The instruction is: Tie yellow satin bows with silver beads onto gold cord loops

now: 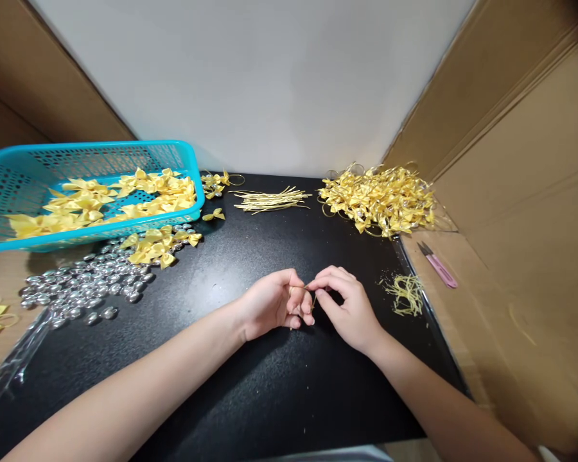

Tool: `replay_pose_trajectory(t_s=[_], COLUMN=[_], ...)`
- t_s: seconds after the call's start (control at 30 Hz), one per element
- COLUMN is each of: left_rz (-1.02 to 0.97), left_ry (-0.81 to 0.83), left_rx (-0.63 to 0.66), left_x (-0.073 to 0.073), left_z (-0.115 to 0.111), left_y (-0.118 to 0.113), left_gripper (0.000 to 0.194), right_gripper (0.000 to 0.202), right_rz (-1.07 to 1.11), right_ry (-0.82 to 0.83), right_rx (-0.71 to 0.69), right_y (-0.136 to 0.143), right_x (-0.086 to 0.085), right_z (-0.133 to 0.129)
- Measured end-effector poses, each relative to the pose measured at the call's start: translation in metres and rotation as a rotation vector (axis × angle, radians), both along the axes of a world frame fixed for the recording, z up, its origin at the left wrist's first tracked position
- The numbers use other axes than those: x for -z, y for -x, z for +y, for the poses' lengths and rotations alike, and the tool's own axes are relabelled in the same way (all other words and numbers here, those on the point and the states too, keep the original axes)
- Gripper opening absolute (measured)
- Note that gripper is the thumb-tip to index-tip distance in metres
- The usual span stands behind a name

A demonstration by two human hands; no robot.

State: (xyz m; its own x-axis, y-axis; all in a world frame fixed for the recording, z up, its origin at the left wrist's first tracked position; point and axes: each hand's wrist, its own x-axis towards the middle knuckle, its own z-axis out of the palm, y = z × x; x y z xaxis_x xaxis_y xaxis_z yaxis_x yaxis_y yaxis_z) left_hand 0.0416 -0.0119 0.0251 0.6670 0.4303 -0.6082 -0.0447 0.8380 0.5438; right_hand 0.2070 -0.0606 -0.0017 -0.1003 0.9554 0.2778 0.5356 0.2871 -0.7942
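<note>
My left hand (272, 307) is palm up over the black table, its fingers curled and closed on a thin gold cord (313, 300). From the right, my right hand (349, 311) pinches the same cord between thumb and forefinger. The fingertips of both hands are close together, with a short bit of cord showing in the gap. Most of the cord is hidden by the fingers, and I cannot tell whether anything else is tied to it. Beyond the hands lies a bundle of straight gold cords (272, 200).
A turquoise basket (192, 160) of yellow ribbon bows stands at left, above many silver beads (91, 282). Finished-looking bows with loops form a pile (380, 199) at back right. Cord scraps (405, 295) and pink thread snips (438, 264) lie at right. Cardboard walls flank the table.
</note>
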Motion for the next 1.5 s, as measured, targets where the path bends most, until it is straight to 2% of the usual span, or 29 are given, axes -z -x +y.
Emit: replay_pose_trajectory(t_s=[0.17, 0.27, 0.4, 0.63, 0.77, 0.87, 0.97, 1.07, 1.17, 1.4, 1.5], left_rz=[-0.024, -0.020, -0.038, -0.107, -0.078, -0.039, 0.021, 0.107, 0.224, 0.277, 0.273], left_ry=[-0.008, -0.015, -0.060, -0.159, -0.229, -0.345, -0.528, -0.765, -0.901, -1.112, -1.231], left_rx=[0.102, 0.119, 0.124, 0.097, 0.110, 0.123, 0.139, 0.123, 0.091, -0.147, -0.196], left_x=[-0.001, -0.002, -0.002, 0.001, 0.002, 0.000, -0.007, -0.015, -0.021, -0.017, -0.014], left_z=[0.005, 0.006, 0.006, 0.004, -0.001, -0.004, -0.005, -0.007, -0.013, -0.030, -0.035], left_y=[0.004, 0.006, 0.005, 0.002, 0.000, -0.003, 0.000, 0.009, 0.019, 0.028, 0.033], left_gripper=[0.036, 0.037, 0.037, 0.039, 0.043, 0.043, 0.040, 0.033, 0.027, 0.013, 0.013], right_gripper=[0.010, 0.006, 0.002, 0.023, 0.015, 0.007, 0.005, 0.005, 0.006, 0.006, 0.007], right_rz=[0.112, 0.291, 0.520, 0.824, 0.928, 0.914, 0.871, 0.881, 0.854, 0.657, 0.607], right_ry=[0.056, 0.103, 0.154, 0.280, 0.343, 0.285, 0.214, 0.224, 0.206, 0.133, 0.114], right_rx=[-0.095, -0.147, -0.124, -0.138, -0.169, -0.162, -0.112, -0.118, -0.150, -0.203, -0.231], right_y=[-0.004, -0.006, -0.006, -0.002, 0.003, 0.004, 0.003, -0.001, -0.003, -0.003, -0.003], right_x=[-0.003, -0.002, 0.003, 0.003, 0.003, 0.003, 0.002, 0.001, -0.003, -0.014, -0.015], right_z=[0.003, 0.004, 0.006, 0.004, 0.002, 0.002, 0.002, 0.001, 0.000, -0.005, -0.007])
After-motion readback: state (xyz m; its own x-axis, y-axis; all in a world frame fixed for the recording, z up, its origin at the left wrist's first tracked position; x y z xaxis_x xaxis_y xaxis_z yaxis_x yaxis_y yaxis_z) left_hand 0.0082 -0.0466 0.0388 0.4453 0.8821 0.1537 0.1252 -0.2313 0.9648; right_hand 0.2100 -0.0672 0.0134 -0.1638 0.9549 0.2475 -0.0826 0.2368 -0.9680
